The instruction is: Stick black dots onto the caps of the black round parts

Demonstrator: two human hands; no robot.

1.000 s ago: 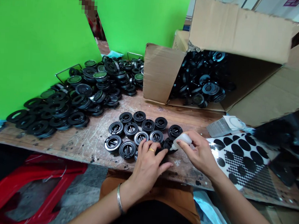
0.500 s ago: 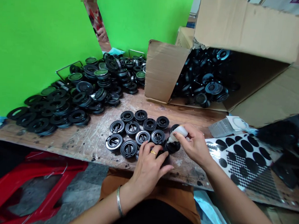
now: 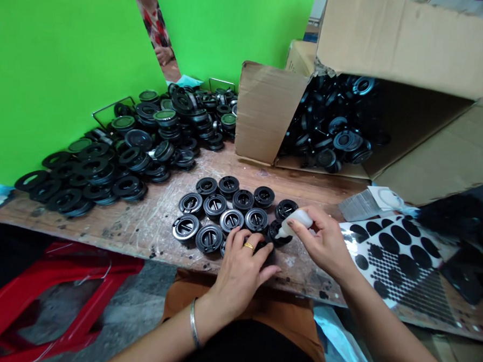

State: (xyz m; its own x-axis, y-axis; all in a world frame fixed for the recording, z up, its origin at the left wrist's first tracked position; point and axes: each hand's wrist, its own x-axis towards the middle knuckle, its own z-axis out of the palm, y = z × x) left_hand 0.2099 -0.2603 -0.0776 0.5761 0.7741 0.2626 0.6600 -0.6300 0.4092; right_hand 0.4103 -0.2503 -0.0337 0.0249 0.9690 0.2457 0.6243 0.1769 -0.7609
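My right hand [image 3: 323, 236] is closed round a small white squeeze bottle [image 3: 298, 222], tilted so its nozzle points down at a black round part [image 3: 280, 232] in the right of the group. My left hand [image 3: 243, 265], with a ring and a bracelet, lies over the front parts with its fingers apart and bent down onto them; the parts beneath are partly hidden. Several more black round parts, each with a slotted centre, stand close together on the bench, among them one at the front left [image 3: 185, 228] and one behind the bottle [image 3: 286, 209].
A large heap of black discs [image 3: 138, 139] lies at the back left against green panels [image 3: 62, 47]. An open cardboard box [image 3: 269, 115] of similar parts stands behind. To the right are a sheet of black round stickers [image 3: 407, 265] and a small grey stack [image 3: 359, 205].
My right hand has shifted slightly right with the squeeze bottle, uncovering more of the part behind it. My left hand stays on the front parts.
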